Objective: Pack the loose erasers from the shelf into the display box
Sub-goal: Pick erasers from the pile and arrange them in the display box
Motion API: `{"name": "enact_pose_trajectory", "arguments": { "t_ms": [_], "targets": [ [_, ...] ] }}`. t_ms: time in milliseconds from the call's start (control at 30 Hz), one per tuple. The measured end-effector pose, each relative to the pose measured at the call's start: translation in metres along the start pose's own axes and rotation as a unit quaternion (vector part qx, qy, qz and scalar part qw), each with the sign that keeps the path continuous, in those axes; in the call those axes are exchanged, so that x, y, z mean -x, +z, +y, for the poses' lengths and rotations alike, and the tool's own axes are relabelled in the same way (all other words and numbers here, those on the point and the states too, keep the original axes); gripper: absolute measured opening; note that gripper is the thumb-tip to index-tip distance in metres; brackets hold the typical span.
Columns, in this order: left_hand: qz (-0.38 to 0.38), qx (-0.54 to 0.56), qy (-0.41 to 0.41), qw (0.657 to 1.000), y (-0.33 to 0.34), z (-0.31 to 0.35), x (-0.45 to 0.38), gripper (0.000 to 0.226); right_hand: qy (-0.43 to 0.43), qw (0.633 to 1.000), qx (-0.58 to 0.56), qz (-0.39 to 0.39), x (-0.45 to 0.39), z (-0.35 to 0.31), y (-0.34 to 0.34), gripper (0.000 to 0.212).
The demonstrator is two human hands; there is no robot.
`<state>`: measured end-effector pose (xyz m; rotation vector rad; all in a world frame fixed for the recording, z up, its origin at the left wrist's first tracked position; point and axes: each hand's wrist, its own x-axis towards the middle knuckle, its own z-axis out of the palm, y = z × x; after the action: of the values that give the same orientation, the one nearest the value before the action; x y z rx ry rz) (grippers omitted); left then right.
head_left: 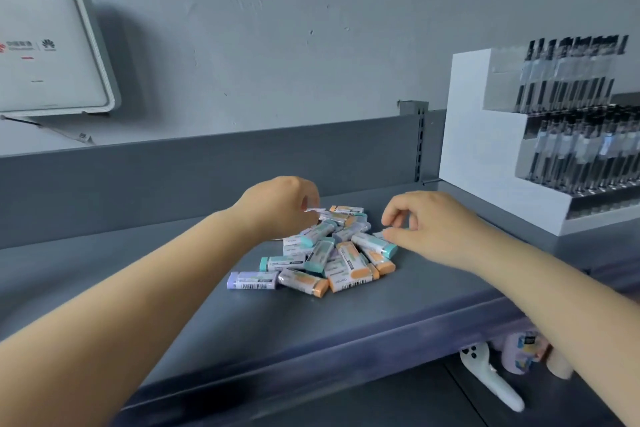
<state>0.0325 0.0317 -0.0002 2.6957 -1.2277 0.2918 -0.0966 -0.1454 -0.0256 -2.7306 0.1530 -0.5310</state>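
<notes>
Several loose erasers [322, 253] in paper sleeves, with teal, orange and lilac ends, lie heaped in the middle of the grey shelf [346, 319]. At the pile's far left edge my left hand [277, 208] has its fingers curled round a pale, thin piece, apparently an eraser [315, 210], whose tip pokes out. On the pile's right side my right hand [433, 225] pinches a pale eraser [379, 235] between thumb and fingertips. A lilac eraser [252, 280] lies apart at the front left.
A white stepped display of black pens [568, 135] stands on the shelf at the right. The shelf's grey back panel [207, 170] rises behind the pile. A white router [52, 52] hangs on the wall at the left. Toys and a white controller [491, 378] lie below.
</notes>
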Motion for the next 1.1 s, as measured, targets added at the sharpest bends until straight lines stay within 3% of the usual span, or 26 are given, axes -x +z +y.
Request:
{"name": "enact_pose_trajectory", "arguments": {
  "t_ms": [233,700,867,1100],
  "targets": [
    [-0.025,0.024,-0.005,0.999,0.012,-0.008,-0.048,0.022,-0.011,0.999,-0.029,-0.025,-0.045,0.017,-0.002,0.004],
    [-0.121,0.084,0.002,0.989,0.043,-0.004,-0.111,0.028,0.026,0.982,-0.096,-0.161,-0.081,0.036,0.013,0.018],
    [-0.150,0.111,0.009,0.982,0.049,-0.008,-0.116,0.023,0.050,0.975,-0.132,-0.171,-0.082,0.033,0.023,0.032],
    [-0.151,0.122,0.008,0.981,0.054,-0.009,-0.117,0.017,0.065,0.958,-0.207,-0.186,-0.084,0.031,0.029,0.028]
  ]
}}
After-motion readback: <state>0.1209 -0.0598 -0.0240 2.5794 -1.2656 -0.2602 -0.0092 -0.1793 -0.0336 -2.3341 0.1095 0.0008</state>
